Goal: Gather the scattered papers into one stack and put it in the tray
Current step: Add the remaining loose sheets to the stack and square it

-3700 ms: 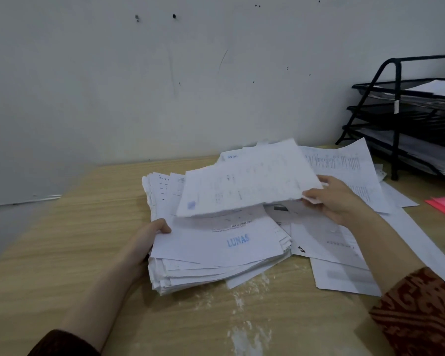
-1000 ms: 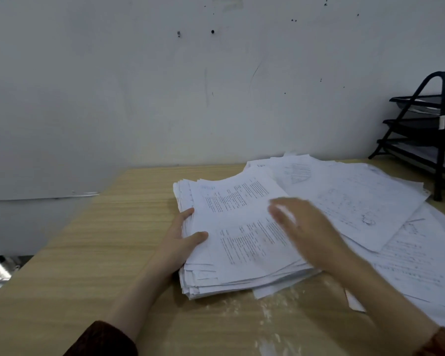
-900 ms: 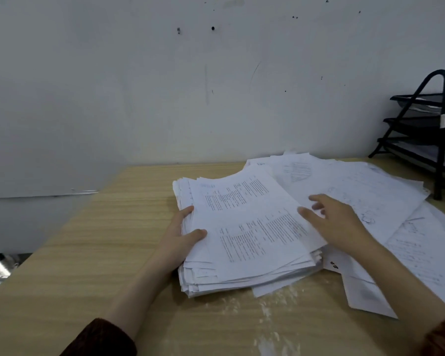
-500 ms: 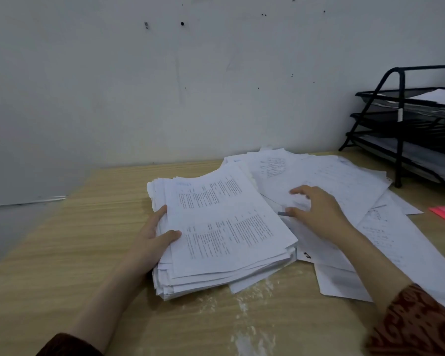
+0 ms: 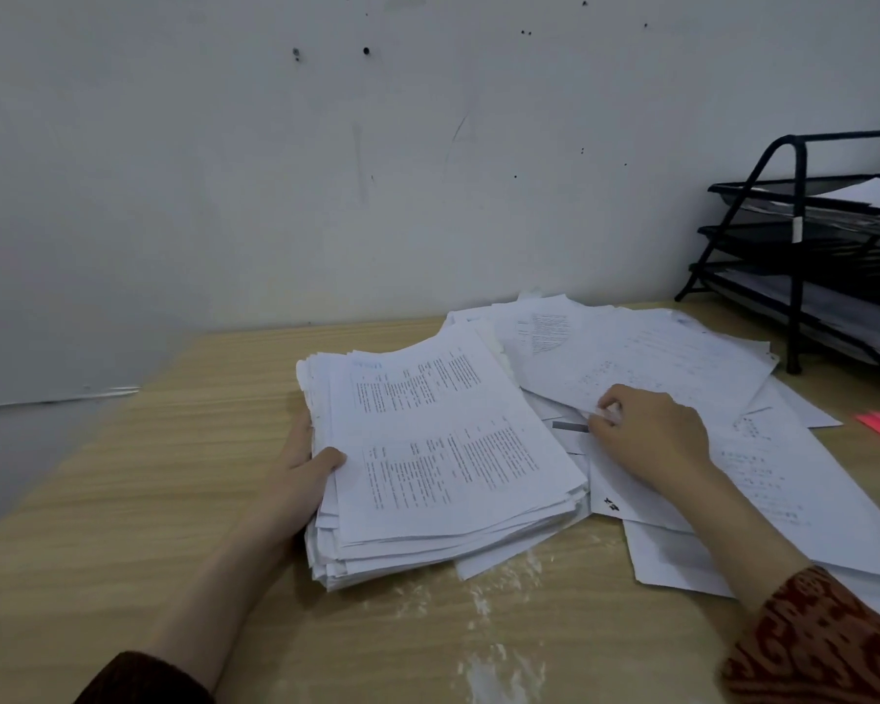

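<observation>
Papers lie in two lots on the table: a thick stack and loose sheets spread just right of it. Left hand grips the stack's near-left edge, thumb on top, likely to steady it. Right hand has curled fingers pinching a loose sheet's corner. Tray stands far right.
</observation>
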### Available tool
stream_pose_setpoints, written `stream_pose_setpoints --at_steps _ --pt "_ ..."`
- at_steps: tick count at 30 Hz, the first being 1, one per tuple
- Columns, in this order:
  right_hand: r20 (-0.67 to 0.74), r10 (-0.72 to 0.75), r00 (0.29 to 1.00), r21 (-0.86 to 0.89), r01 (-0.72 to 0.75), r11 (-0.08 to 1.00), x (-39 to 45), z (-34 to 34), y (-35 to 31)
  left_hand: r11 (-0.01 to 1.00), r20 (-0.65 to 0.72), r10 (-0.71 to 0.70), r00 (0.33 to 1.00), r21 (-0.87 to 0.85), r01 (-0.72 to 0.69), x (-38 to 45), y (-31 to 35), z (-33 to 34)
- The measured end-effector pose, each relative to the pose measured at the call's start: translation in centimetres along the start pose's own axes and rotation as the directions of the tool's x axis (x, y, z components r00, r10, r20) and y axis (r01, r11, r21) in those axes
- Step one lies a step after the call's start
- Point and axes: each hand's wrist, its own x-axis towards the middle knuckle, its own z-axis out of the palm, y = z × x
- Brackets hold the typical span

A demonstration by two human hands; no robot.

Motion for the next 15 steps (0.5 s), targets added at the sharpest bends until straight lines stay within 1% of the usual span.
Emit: stream_pose_setpoints --at_steps 1,3,4,6,7,8,9,10,11,12,13,14,15 --pt "-0.016 -0.042 0.999 -0.073 0.04 0.997 0.1 0.4 -0.3 1.0 0.001 0.001 1.0 0.004 -0.001 -0.1 0.1 0.0" --pt "-0.054 -0.125 0.991 -0.118 0.118 0.986 0.5 1.5 -1.1 1.0 0.003 0.002 1.0 -0.009 -0.002 -0.1 0.2 0.1" --pt "-0.07 -0.139 0.988 -0.111 0.131 0.985 0.8 1.8 -1.5 1.0 0.004 0.001 1.0 -0.01 -0.001 -0.1 0.3 0.2" --pt "-0.093 -0.122 0.988 -0.123 0.111 0.986 1.2 2.0 -2.1 1.0 -0.003 -0.004 1.0 0.0 0.004 -0.2 0.4 0.2" --pt "-0.127 -0.109 0.986 -0.112 0.095 0.989 1.4 1.8 -2.1 1.0 -0.003 -0.007 1.0 -0.004 0.007 -0.2 0.4 0.2" --pt "-0.197 -0.1 0.975 -0.063 0.089 0.994 1.5 1.4 -1.9 1.0 -0.001 -0.014 1.0 -0.014 0.013 -0.1 0.3 0.1" --pt "-0.295 -0.092 0.951 0.027 0.105 0.994 1.5 0.8 -1.7 1.0 0.005 -0.018 1.0 -0.023 0.018 -0.1 0.4 0.1" --pt "-0.397 -0.091 0.913 0.139 0.158 0.978 1.3 0.1 -1.5 0.999 0.008 -0.021 1.0 -0.028 0.021 -0.2 0.4 0.1" --pt "-0.481 -0.121 0.868 0.226 0.256 0.94 1.0 -0.6 -1.6 0.999 0.006 -0.024 1.0 -0.029 0.024 -0.2 0.5 0.1" --pt "-0.534 -0.178 0.827 0.268 0.365 0.892 0.5 -1.0 -1.9 0.999 0.001 -0.024 1.0 -0.027 0.024 -0.2 0.5 0.2" --pt "-0.542 -0.269 0.796 0.268 0.467 0.843 -0.1 -1.4 -2.5 0.999 -0.007 -0.023 1.0 -0.026 0.022 -0.1 0.6 0.2" --pt "-0.513 -0.374 0.773 0.247 0.55 0.798 -0.9 -1.3 -3.2 0.999 -0.014 -0.023 1.0 -0.031 0.022 -0.2 0.6 0.3" --pt "-0.453 -0.477 0.753 0.219 0.613 0.759 -1.7 -0.9 -4.0 0.999 -0.017 -0.023 1.0 -0.036 0.022 -0.1 0.5 0.3"
